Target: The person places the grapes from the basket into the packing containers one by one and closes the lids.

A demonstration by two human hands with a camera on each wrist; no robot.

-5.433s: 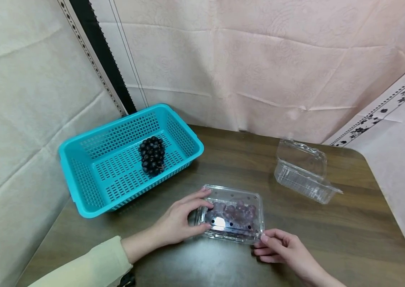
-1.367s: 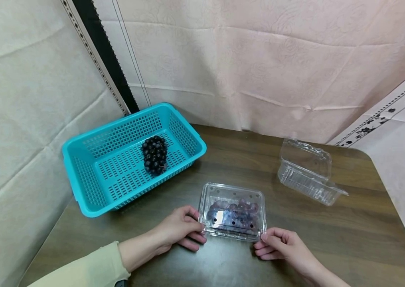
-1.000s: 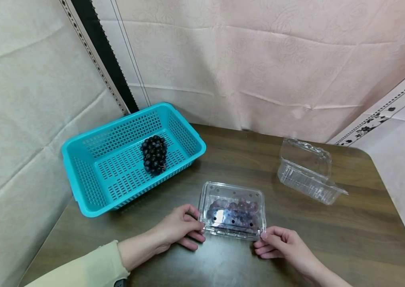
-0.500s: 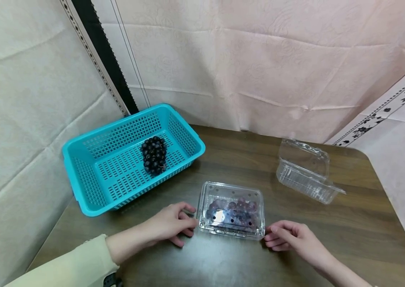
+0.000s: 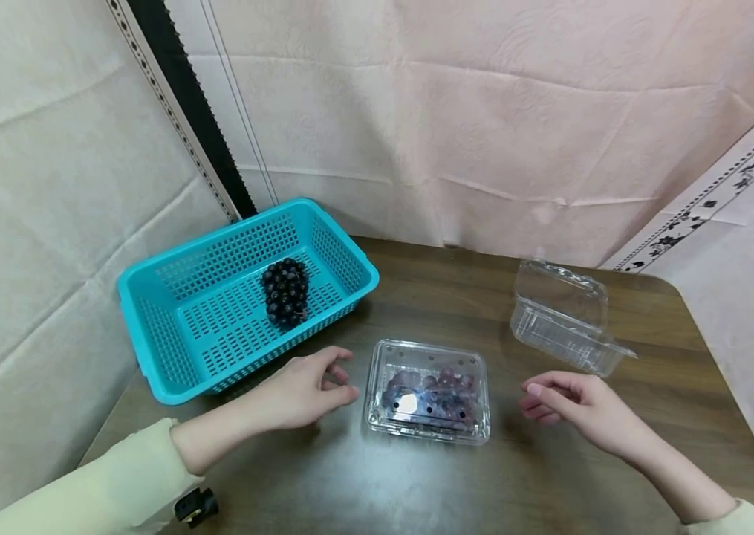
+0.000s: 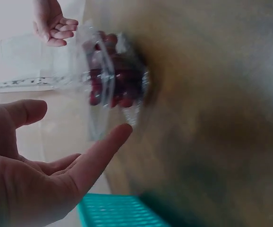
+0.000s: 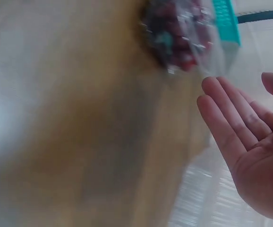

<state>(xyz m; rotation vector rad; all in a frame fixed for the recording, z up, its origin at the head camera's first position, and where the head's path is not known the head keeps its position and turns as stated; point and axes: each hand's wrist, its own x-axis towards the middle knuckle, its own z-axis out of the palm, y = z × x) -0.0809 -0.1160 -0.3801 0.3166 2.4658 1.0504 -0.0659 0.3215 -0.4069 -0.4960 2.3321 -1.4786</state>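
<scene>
A pale pink cloth (image 5: 497,134) with horizontal creases hangs behind the brown wood-grain table (image 5: 323,490). On the left there is a cream cloth (image 5: 49,186), near it a black strip (image 5: 195,104); on the right, a white border with black flowers (image 5: 714,200)

We see a brown wood-grain table (image 5: 443,297) with a rounded far right corner. Behind it we see pale pinkish cloth (image 5: 450,134), creased by folds. An off-white cloth (image 5: 49,186) covers our left, edged by a slanting black strip (image 5: 194,104). On our right runs a floral border (image 5: 709,203). Light glares softly on the near tabletop.
</scene>
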